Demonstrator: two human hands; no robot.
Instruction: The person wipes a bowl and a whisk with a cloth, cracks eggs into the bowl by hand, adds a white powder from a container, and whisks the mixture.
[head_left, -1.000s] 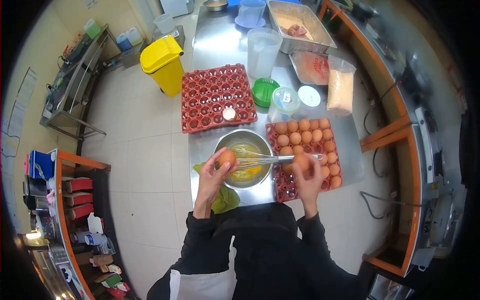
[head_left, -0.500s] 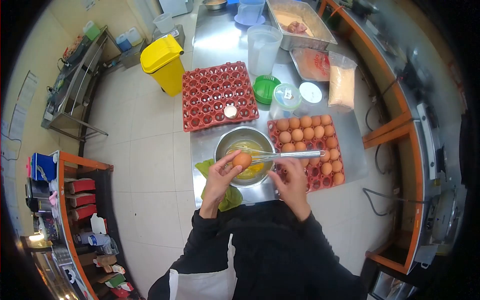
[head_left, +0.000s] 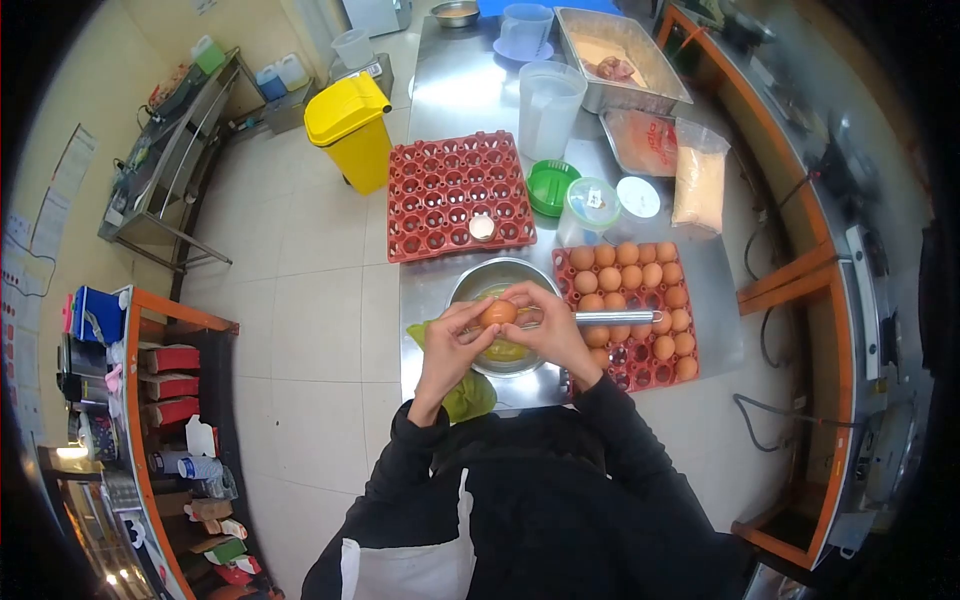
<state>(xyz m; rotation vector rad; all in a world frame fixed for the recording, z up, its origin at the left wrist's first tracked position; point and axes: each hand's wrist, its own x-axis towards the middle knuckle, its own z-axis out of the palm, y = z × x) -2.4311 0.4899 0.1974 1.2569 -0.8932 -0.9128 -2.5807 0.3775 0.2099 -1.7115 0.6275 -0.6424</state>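
"Where is the egg [head_left: 498,314] held?"

"Over the bowl [head_left: 505,262], between the left hand [head_left: 448,345] and the right hand [head_left: 550,325]. It is pinched from both sides by thumbs and fingertips, with the hands brought close together around it. Whether the shell is cracked cannot be told; much of it is covered."

"And how is it likely to handle?"

"As something light, to be judged by its kind: stiff in the shell but brittle, and slippery if any egg white is smeared on it. It is best gripped around its wide middle, with the force spread over several finger pads. If it is squeezed at one spot, the shell may give way and bits may be dropped into the bowl."

"What is seen around the bowl?"

"The whisk [head_left: 615,317] is laid across it, with the handle stretched out to the right over the tray of eggs [head_left: 638,380]. Yellow liquid [head_left: 508,352] is held inside. Beyond the bowl, a piece of shell [head_left: 482,228] is set on the red tray [head_left: 397,215]. A green cloth [head_left: 470,398] is bunched at the bowl's near left side, on the table [head_left: 430,285]."

"And the whisk's wires?"

"Those are partly hidden by the hands."
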